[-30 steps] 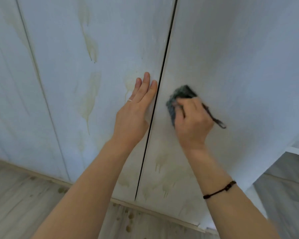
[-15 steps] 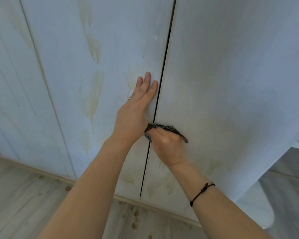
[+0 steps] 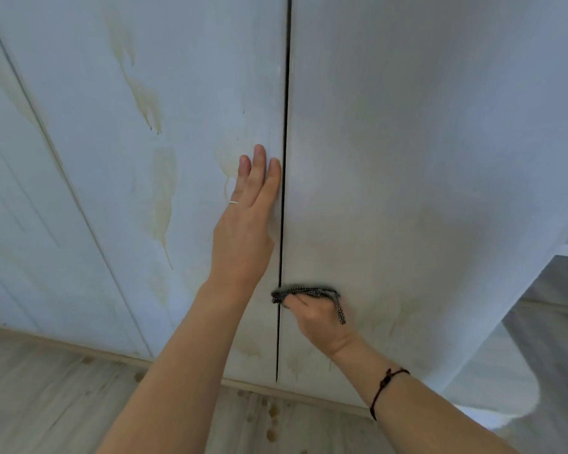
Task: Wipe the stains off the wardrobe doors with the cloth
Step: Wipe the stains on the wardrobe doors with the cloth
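Nothing legible anywhere: no text, label, brand, number or sign to read on the wardrobe doors [image 3: 407, 142] or on the cloth [image 3: 309, 290].

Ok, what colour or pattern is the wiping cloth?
The cloth is dark grey-black with fine pale speckles, seen best in the head view.
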Tool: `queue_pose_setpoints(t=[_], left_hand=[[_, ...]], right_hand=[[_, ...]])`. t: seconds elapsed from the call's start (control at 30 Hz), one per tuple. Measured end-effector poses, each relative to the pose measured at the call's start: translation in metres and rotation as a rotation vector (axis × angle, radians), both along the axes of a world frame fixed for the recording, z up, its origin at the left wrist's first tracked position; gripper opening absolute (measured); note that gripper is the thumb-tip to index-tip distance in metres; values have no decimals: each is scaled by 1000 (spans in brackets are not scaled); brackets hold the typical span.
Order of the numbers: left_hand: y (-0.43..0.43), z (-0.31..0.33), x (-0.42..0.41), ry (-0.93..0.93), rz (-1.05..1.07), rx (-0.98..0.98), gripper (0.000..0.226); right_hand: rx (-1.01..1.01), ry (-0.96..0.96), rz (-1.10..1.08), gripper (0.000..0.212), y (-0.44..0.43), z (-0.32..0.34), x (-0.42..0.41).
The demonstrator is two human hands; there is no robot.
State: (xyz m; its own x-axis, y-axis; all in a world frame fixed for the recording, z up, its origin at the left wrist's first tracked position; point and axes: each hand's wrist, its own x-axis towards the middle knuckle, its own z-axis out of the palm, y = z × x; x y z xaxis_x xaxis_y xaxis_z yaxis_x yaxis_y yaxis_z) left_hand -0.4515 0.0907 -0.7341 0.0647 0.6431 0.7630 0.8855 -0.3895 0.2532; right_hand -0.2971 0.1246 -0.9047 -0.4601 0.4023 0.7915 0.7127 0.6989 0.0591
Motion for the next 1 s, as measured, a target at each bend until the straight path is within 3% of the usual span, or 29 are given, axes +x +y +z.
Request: queue_pose_setpoints(t=[0.07,0.13,0.2,0.27,0.33,0.43,0.53,0.6,0.7,0.77,0.87,0.93,1.0], left_hand=[[-2,0,2,3,24,-2,107],[-3,2,6,2,30,-2,106],[-3,3,8,-6,37,3,106],[-3,2,13,-30,56,5,108],[-2,-1,20,-67,93,20,107],[1,-6,31,-93,136,58,100],[5,-7,32,-88,157,88,90],[5,-10,29,-101,127,106,89],[7,-11,26,-127,82,120,90],[9,-9,26,-136,72,123,91],[11,-10,26,-133,85,129,88],[12,-15,30,-148,96,138,90],[15,-18,37,-191,89,154,93]], right_hand=[[50,-49,-4,15,-3,11,6],[226,31,-60,17,-6,63,5],[400,309,-194,19,-4,134,8],[428,600,-273,13,0,192,18],[436,707,-254,11,2,203,23],[464,389,-166,17,3,122,18],[140,-27,-156,11,-5,15,20],[44,-107,-48,15,-9,-12,28],[221,-32,-83,16,-10,44,22],[349,245,-146,14,-7,113,10],[379,603,-189,7,2,183,4],[429,560,-164,6,5,171,2],[428,330,-40,13,9,108,-4]])
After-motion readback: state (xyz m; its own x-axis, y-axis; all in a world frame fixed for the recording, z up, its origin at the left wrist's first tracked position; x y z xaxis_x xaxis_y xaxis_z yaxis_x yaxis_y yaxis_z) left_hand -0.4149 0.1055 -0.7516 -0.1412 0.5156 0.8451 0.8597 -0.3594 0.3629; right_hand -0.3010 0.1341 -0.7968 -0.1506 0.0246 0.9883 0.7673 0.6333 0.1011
